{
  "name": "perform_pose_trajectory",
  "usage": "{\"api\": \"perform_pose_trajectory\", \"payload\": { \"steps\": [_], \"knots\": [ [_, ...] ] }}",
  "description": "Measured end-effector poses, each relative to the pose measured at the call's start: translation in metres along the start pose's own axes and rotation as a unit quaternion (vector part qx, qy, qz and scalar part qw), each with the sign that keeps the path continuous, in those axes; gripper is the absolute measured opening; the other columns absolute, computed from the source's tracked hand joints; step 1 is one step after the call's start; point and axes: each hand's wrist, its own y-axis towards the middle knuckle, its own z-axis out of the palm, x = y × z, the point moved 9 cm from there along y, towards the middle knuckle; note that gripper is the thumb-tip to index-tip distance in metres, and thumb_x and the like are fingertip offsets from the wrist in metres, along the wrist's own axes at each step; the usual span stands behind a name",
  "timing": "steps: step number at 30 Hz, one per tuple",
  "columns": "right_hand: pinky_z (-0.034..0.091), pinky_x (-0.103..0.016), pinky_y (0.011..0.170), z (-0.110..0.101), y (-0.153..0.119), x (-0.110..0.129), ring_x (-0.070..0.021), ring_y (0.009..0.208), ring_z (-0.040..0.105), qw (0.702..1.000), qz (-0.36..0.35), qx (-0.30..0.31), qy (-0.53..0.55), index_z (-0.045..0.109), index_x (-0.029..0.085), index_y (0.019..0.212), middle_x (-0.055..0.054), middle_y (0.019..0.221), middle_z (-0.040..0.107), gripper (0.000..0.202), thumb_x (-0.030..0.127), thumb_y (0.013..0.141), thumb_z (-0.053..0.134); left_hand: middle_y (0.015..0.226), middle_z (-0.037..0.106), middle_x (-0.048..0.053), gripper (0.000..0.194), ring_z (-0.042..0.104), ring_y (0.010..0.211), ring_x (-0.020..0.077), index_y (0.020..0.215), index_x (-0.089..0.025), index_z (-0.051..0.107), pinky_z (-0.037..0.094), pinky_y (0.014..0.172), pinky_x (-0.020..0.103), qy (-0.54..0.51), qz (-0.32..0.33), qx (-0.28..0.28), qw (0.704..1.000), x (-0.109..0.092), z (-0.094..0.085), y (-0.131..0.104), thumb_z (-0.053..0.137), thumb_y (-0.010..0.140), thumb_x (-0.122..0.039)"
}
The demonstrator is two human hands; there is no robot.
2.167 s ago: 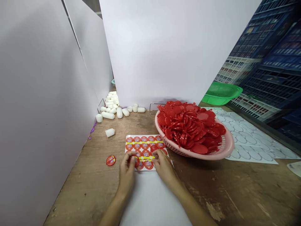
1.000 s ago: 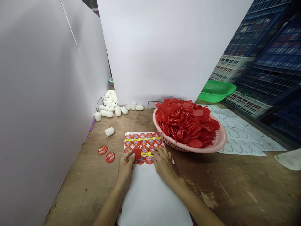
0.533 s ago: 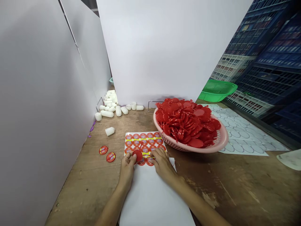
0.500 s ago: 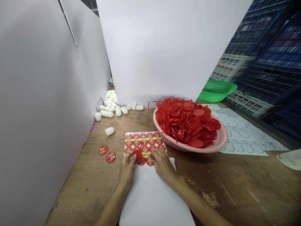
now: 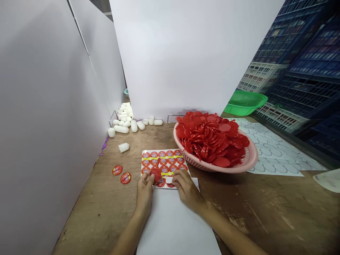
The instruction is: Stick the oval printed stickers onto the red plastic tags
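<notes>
Between its thumb and fingers, my left hand (image 5: pixel 145 187) holds a red plastic disc (image 5: pixel 156 175) over the near part of a sticker sheet (image 5: pixel 163 160). The sheet carries rows of round red stickers with yellow strips. At its near right edge, my right hand (image 5: pixel 186 187) pinches a white piece (image 5: pixel 169 180) of the sheet that is lifted and partly covers a sticker. White backing paper (image 5: pixel 176 223) lies under the forearms. Two stickered red discs, one (image 5: pixel 117 170) behind the other (image 5: pixel 125 178), rest on the table left of the sheet.
A pink basket (image 5: pixel 253 163) heaped with red discs stands right of the sheet. White cups (image 5: pixel 121 129) lie at the back left, before a white partition (image 5: pixel 186 71). Circle-marked sheets (image 5: pixel 271 148), a green basin (image 5: pixel 245 102) and stacked crates (image 5: pixel 313 92) are at the right.
My right hand has moved slightly right and lifted a white strip at the sheet's near edge. My left hand still holds the red disc in nearly the same place.
</notes>
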Motion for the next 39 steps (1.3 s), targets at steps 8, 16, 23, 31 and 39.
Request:
{"api": "perform_pose_trajectory", "payload": {
  "steps": [8,16,23,31,39],
  "knots": [
    [0.047,-0.036,0.082,0.020,0.019,-0.008,-0.0194,0.097,0.060,0.933,0.188,-0.016,0.305,0.022,0.029,0.138,-0.004,0.102,0.063,0.064,0.024,0.084,0.057,0.086,0.072,0.003,0.041,0.065,0.076,0.0169,0.100,-0.019,0.064,0.048,0.073,0.028,0.000,0.008,0.047,0.999,0.000,0.010,-0.002,0.076,0.069,-0.042],
    [0.043,-0.026,0.065,0.034,0.037,-0.012,-0.0125,0.062,0.054,0.891,0.240,-0.071,0.379,0.021,0.028,0.133,0.009,0.068,0.060,0.075,0.017,0.073,0.065,0.086,0.073,0.006,0.033,0.065,0.083,0.0202,0.086,-0.016,0.072,0.050,0.076,0.029,0.053,0.028,0.080,0.995,-0.004,0.017,-0.004,0.072,0.073,-0.046],
    [0.044,-0.031,0.073,0.013,0.036,-0.008,-0.0174,0.083,0.055,0.963,0.173,-0.079,0.190,0.052,0.024,0.114,-0.003,0.093,0.060,0.038,0.019,0.077,0.059,0.077,0.072,0.006,0.049,0.067,0.064,0.0177,0.100,-0.012,0.068,0.055,0.058,0.027,0.058,-0.011,0.048,0.997,-0.001,0.010,-0.002,0.080,0.064,-0.043],
    [0.038,-0.025,0.058,0.028,0.031,-0.010,-0.0130,0.063,0.049,0.901,0.243,0.073,0.353,0.056,0.022,0.103,0.004,0.070,0.051,0.027,0.026,0.077,0.057,0.075,0.069,0.003,0.050,0.066,0.055,0.0134,0.100,-0.009,0.069,0.058,0.051,0.026,0.062,-0.030,0.028,0.997,0.000,0.009,-0.005,0.079,0.064,-0.043],
    [0.041,-0.031,0.070,0.035,0.026,-0.012,-0.0154,0.066,0.052,0.957,0.223,0.054,0.177,0.032,0.023,0.114,0.007,0.069,0.051,0.043,0.012,0.075,0.048,0.081,0.073,0.008,0.052,0.069,0.059,0.0180,0.102,-0.009,0.071,0.059,0.052,0.028,0.074,-0.030,0.052,0.995,0.007,0.008,-0.001,0.077,0.066,-0.046]
  ]
}}
